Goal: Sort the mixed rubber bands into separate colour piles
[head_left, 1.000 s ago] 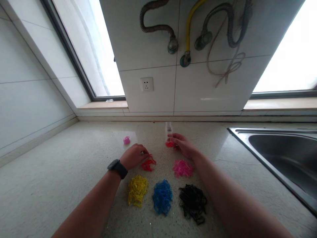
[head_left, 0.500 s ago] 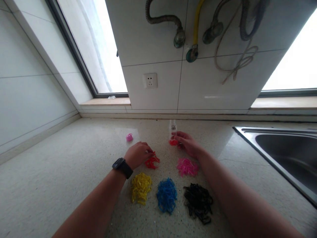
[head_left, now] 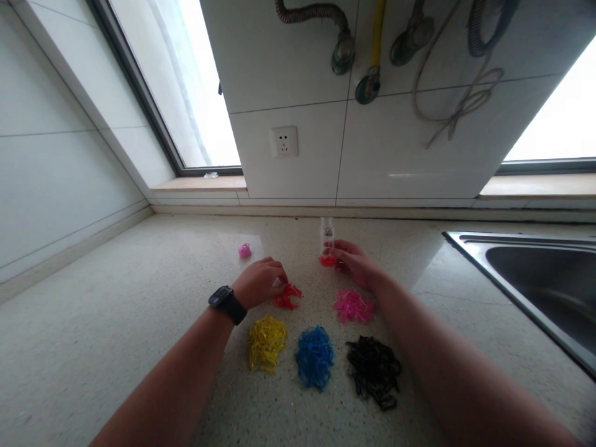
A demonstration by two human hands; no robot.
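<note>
My right hand (head_left: 356,264) grips a clear bottle (head_left: 328,233) that stands upright on the counter, with red bands in its bottom. My left hand (head_left: 262,282), a black watch on its wrist, has its fingers pinched at the edge of a small pile of red rubber bands (head_left: 289,297); its fingertips are partly hidden. Below the right wrist lies a pile of pink rubber bands (head_left: 354,306). Nearer to me are yellow (head_left: 267,343), blue (head_left: 315,358) and black rubber bands (head_left: 374,372) in separate piles. A pink cap (head_left: 244,250) sits beyond my left hand.
The speckled counter (head_left: 153,298) runs back to a tiled wall with a power socket (head_left: 284,141). A steel sink (head_left: 544,279) is set in at the right. Pipe fittings (head_left: 367,87) and a looped cord hang on the wall.
The view has tilted down slightly. My left fingers have shifted a little at the red pile. My right hand keeps its hold on the bottle.
</note>
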